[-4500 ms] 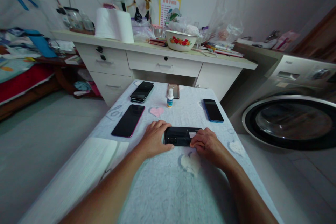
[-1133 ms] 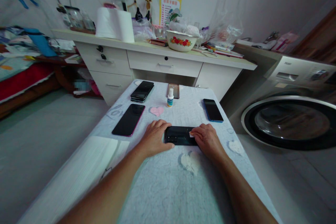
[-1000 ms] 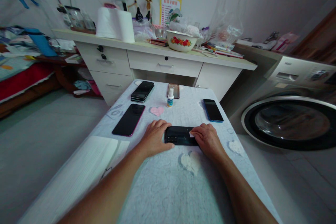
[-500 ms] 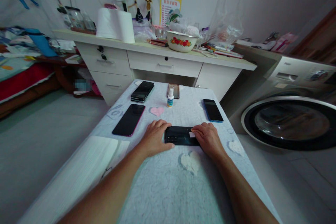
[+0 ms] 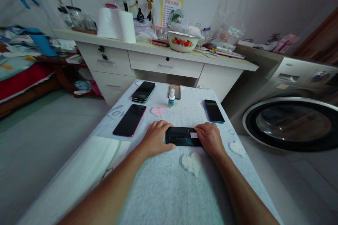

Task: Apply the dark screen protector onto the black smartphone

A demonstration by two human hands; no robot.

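A dark smartphone (image 5: 183, 137) lies crosswise on the cloth-covered table, its back with the camera block facing up and a white label near its right end. My left hand (image 5: 156, 137) grips its left end, thumb at the near edge and fingers at the far edge. On the right end rests my right hand (image 5: 211, 137), its fingers bent together at the far corner and covering that end. Beyond the phone stands a small white spray bottle (image 5: 171, 99) with a blue label. Left of it, a phone with a pinkish edge (image 5: 130, 120) lies screen up.
Farther left is a stack of phones (image 5: 143, 91). A blue-edged phone (image 5: 214, 111) lies at the right, and a clear phone case (image 5: 174, 91) sits at the back. A white desk (image 5: 166, 65) stands behind the table, with a washing machine (image 5: 287, 77) at the right.
My right hand has shifted slightly to the right along the phone, and more of the white label shows. My left hand and the phone have stayed in place.
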